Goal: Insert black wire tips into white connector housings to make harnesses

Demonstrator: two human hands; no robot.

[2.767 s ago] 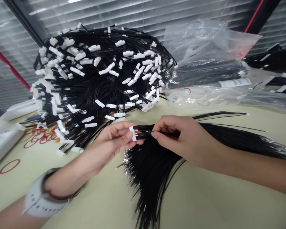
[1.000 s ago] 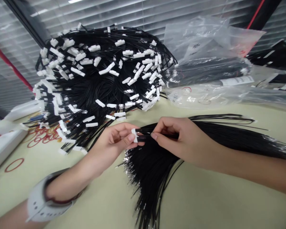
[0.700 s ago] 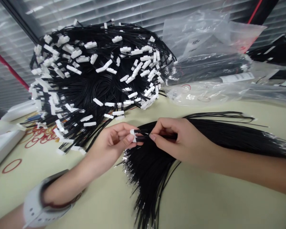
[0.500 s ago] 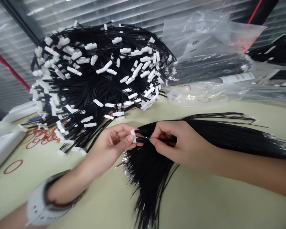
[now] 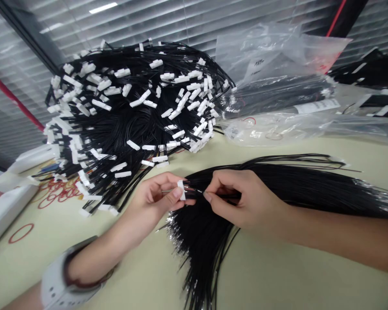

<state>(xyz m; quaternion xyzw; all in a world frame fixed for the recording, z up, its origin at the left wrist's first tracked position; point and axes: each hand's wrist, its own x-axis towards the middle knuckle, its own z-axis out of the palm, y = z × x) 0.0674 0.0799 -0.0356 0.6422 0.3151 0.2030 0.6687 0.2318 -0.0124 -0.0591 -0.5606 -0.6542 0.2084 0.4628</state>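
Note:
A small white connector [image 5: 181, 190] is pinched between the thumb and fingers of my left hand [image 5: 160, 196], with dark wires running from it to the right. Close beside it, my right hand [image 5: 236, 196] pinches a thin black wire, its metal tip [image 5: 198, 191] pointing at the connector with a small gap between. Beneath both hands lies a thick bundle of black wires [image 5: 203, 241] with silvery ends, fanned toward the lower left. Another part of the loose wires [image 5: 317, 185] stretches out to the right, under my right forearm.
Behind my left hand rises a large heap of black cables [image 5: 132, 116] with white connectors. Clear plastic bags [image 5: 278, 94] lie at the back right. Red rubber bands [image 5: 60, 193] and a white box [image 5: 11, 211] are at the left.
The whole view has shifted slightly, so the scene sits a little lower. Both hands keep nearly the same pose, still pinching the connector and the wire.

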